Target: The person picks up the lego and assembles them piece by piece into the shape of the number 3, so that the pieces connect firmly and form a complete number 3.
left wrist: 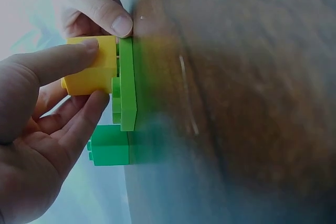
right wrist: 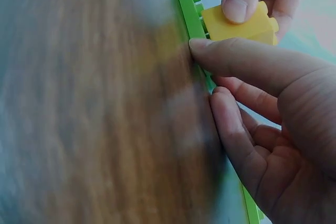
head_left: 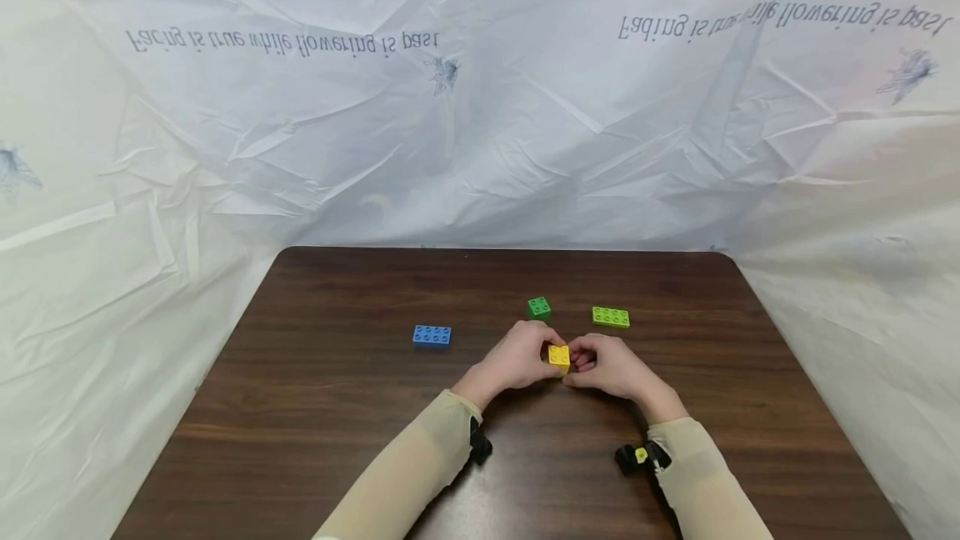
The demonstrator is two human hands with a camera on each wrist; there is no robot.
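My left hand (head_left: pixel 521 357) pinches a yellow brick (head_left: pixel 558 356) between thumb and fingers. Under the yellow brick (left wrist: pixel 97 74), a light green studded plate (left wrist: pixel 127 90) lies flat on the table; some of its studs show in the narrow gap between the two. From the right, my right hand (head_left: pixel 611 367) has its thumb and a finger at the near end of this plate (right wrist: pixel 190 17), with its other fingers curled. The head view hides the plate beneath the left hand and the brick. Behind the left fingertips stands a small green brick (head_left: pixel 538 307).
A blue brick (head_left: pixel 432 336) lies to the left of the hands. At the back right is another light green studded piece (head_left: pixel 611 317). The dark wooden table (head_left: pixel 337 290) ends at a rounded far edge, with a pale printed sheet hanging behind it.
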